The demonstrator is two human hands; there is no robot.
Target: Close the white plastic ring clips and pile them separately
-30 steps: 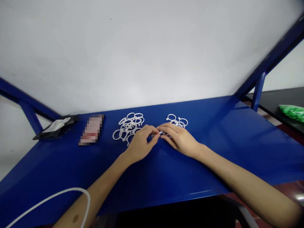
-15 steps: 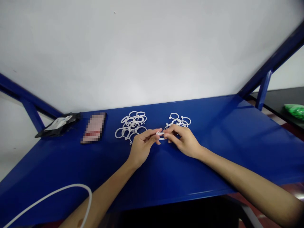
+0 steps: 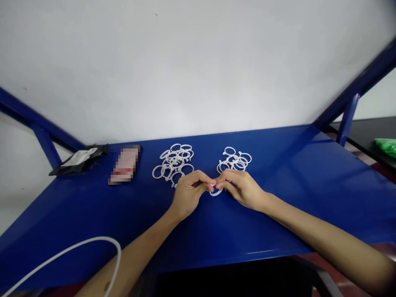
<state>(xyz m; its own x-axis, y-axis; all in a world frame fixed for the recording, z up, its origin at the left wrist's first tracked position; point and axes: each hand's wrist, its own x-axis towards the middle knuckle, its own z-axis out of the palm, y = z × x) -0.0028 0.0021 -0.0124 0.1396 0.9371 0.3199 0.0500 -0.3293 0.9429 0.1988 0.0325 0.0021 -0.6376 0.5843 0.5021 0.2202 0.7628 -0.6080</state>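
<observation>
Between my fingertips is a white plastic ring (image 3: 215, 192), its lower curve showing beneath them. My left hand (image 3: 191, 193) pinches it from the left, and my right hand (image 3: 240, 187) pinches it from the right. The fingertips of both hands meet over the ring's upper part and hide it. Beyond my left hand lies a heap of white rings (image 3: 175, 161) with small knobs at their ends. A smaller heap of similar rings (image 3: 234, 159) lies just beyond my right hand, which partly covers its near edge.
The blue table (image 3: 278, 165) meets a pale wall behind. A pixelated pinkish item (image 3: 125, 163) and a black plastic packet (image 3: 82, 159) with a white label lie at the left. A white cable (image 3: 77, 244) loops over my left forearm. Something green (image 3: 385, 146) sits on a dark surface at right.
Both hands have moved slightly nearer me, and their fingertips have come together on the ring. The ring has tilted, its lower curve now hanging below the fingers. The view has shifted a little.
</observation>
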